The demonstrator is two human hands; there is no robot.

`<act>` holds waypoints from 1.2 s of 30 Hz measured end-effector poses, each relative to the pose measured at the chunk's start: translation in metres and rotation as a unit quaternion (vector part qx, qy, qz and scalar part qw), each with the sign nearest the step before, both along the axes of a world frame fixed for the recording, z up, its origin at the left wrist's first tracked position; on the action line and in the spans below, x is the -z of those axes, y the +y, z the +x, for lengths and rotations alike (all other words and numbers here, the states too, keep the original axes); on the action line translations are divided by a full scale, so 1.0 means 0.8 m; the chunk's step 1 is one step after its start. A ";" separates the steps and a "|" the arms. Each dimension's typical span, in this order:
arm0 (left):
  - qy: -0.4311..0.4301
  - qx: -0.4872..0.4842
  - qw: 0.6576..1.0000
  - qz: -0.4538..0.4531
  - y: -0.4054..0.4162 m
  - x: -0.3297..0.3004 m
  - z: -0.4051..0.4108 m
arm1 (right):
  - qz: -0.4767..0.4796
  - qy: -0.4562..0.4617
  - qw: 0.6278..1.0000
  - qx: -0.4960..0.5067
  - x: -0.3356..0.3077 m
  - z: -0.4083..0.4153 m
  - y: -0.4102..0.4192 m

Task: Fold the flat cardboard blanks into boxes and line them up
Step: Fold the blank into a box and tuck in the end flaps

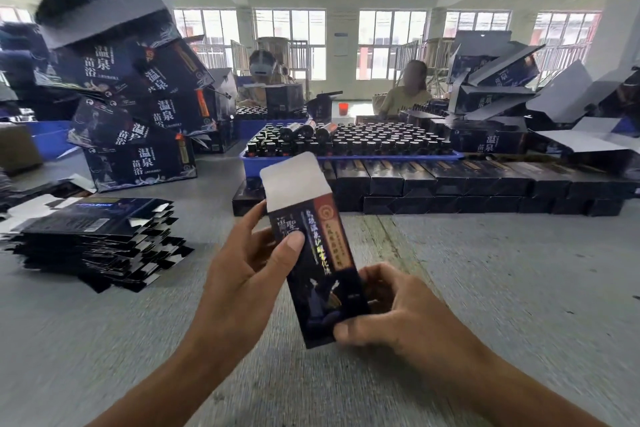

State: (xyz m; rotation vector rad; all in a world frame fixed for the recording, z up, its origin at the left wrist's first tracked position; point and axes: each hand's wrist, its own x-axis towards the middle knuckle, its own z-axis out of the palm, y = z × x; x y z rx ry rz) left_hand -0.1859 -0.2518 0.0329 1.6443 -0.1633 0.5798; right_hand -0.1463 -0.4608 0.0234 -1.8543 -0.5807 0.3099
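I hold a tall dark-blue carton (322,267) upright above the grey table (502,288); its white top flap (294,180) stands open. My left hand (249,263) grips the carton's upper left side, thumb across the front. My right hand (384,308) grips the bottom end, fingers curled behind it and thumb at the lower edge. A stack of flat dark blanks (100,239) lies at the left. Folded boxes (450,191) lie in two-layer rows across the table beyond the carton.
A blue tray (346,159) full of dark bottles stands behind the rows. Large dark cartons (138,114) are piled at the left and more (491,100) at the right. Two people sit at the far side of the table.
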 end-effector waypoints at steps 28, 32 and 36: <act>-0.079 0.037 0.994 0.068 -0.010 0.003 -0.009 | 0.172 -0.193 0.964 0.057 -0.025 -0.010 -0.006; -0.103 0.002 0.990 0.091 -0.012 0.000 -0.010 | 0.151 -0.205 0.966 0.046 -0.024 -0.011 -0.007; -0.125 -0.004 0.987 0.098 -0.014 0.000 -0.010 | 0.129 -0.219 0.966 0.050 -0.025 -0.008 -0.007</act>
